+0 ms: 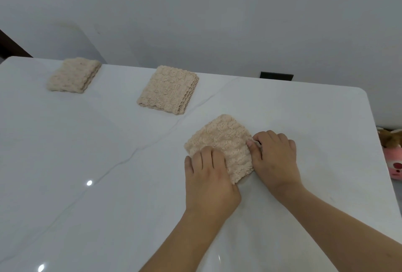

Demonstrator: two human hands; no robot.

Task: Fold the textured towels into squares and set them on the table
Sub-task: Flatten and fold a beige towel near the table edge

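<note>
- The near towel (221,141) is beige, nubbly and thick, folded into a rough square that lies turned like a diamond on the white table (108,184), right of the middle.
- The left hand (210,176) rests on the towel's near left part, fingers straight and close together, pressing flat on the cloth and gripping nothing.
- The right hand (275,158) sits at the towel's right corner, fingers curled down; the thumb and fingers pinch the edge of the cloth there.
- The towel's near corner pokes out between the two wrists, slightly rumpled.
- Two more folded towels lie farther back: the middle towel (168,90) is a neat stack with scalloped edges showing on its right side, and the far towel (72,75) sits close to the table's back left edge.
- All three towels are well apart from one another.
- The table's right edge runs just beyond the right hand, with a rounded back corner; bare tabletop spreads wide to the left and toward the viewer.
- A pink soft toy (391,152) lies on the floor past the right edge.
- A grey wall (217,10) stands behind the table.
</note>
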